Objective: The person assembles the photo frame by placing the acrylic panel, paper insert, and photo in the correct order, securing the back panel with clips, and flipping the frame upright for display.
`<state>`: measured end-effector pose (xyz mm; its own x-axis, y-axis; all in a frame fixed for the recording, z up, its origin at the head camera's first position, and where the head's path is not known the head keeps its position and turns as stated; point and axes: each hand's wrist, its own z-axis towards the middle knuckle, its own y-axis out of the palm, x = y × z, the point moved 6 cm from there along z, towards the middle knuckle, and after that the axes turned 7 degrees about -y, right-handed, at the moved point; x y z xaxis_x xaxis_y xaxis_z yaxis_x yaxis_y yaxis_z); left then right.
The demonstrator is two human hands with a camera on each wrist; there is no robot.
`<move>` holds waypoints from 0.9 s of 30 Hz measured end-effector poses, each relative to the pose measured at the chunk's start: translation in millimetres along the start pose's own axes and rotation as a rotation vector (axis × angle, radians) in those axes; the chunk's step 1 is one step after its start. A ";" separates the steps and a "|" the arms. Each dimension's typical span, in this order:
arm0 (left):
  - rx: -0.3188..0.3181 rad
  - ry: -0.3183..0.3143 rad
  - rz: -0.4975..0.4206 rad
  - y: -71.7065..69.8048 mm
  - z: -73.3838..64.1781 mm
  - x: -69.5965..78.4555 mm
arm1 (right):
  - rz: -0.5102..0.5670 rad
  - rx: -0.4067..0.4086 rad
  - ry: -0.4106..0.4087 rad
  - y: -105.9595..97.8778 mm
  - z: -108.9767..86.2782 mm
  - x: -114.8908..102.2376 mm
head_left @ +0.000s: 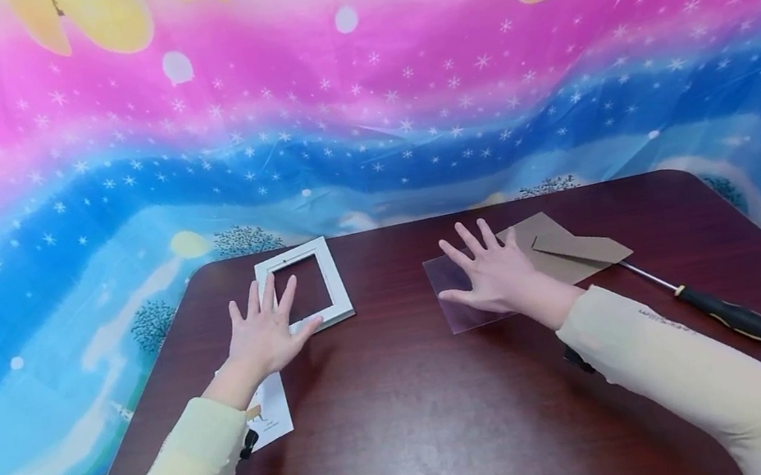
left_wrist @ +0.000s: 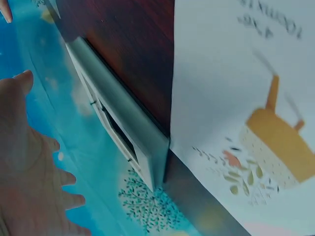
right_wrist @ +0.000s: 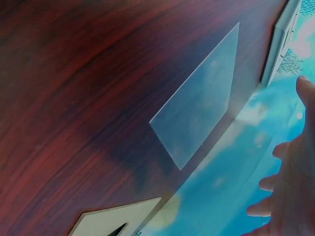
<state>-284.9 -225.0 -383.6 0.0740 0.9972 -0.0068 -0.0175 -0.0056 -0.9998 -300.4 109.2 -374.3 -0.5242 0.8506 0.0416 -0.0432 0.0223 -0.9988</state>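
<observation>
With fingers spread, my left hand hovers over the table between a white picture frame and a printed picture card. The card, with its drawn animal, fills much of the left wrist view. My right hand is spread too, above a clear plastic sheet. In the right wrist view the sheet lies flat, apart from the fingers. A brown backing board with a stand flap lies just beyond that hand, partly covered by it. Neither hand holds anything.
A screwdriver with a black handle lies at the right, its shaft tip by the backing board. The dark wooden table has rounded far corners, and a colourful printed cloth hangs behind it.
</observation>
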 end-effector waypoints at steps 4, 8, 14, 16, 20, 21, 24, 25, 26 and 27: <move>-0.026 -0.030 -0.002 3.5 5.4 -10.2 | 0.004 -0.013 0.001 0.5 9.0 -6.9; -0.050 -0.067 -0.027 6.8 10.6 -21.6 | 0.021 -0.027 -0.003 -0.4 17.8 -16.1; -0.090 -0.125 -0.050 10.2 16.2 -36.3 | 0.038 -0.023 -0.004 -1.1 28.1 -28.4; -0.096 -0.145 -0.059 10.8 17.9 -39.8 | 0.046 -0.030 -0.001 -0.2 31.1 -31.8; -0.118 -0.192 -0.091 13.6 22.4 -48.3 | 0.073 -0.040 0.002 3.4 38.1 -38.0; -0.127 -0.204 -0.103 14.6 23.4 -50.5 | 0.075 -0.043 0.005 4.2 39.8 -39.4; -0.165 -0.235 -0.142 18.2 25.2 -56.4 | 0.087 -0.059 0.013 7.5 44.8 -43.1; -0.179 -0.243 -0.158 19.2 25.5 -57.5 | 0.094 -0.065 0.015 8.6 46.1 -44.2; -0.194 -0.251 -0.174 20.5 26.1 -58.6 | 0.095 -0.071 0.017 9.7 47.6 -45.2; -0.208 -0.256 -0.187 22.0 27.1 -59.7 | 0.100 -0.075 0.020 10.4 49.0 -46.0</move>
<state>-316.7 -282.7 -404.8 -0.1955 0.9685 0.1539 0.1777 0.1893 -0.9657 -318.4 44.6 -385.4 -0.5056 0.8609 -0.0577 0.0727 -0.0241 -0.9971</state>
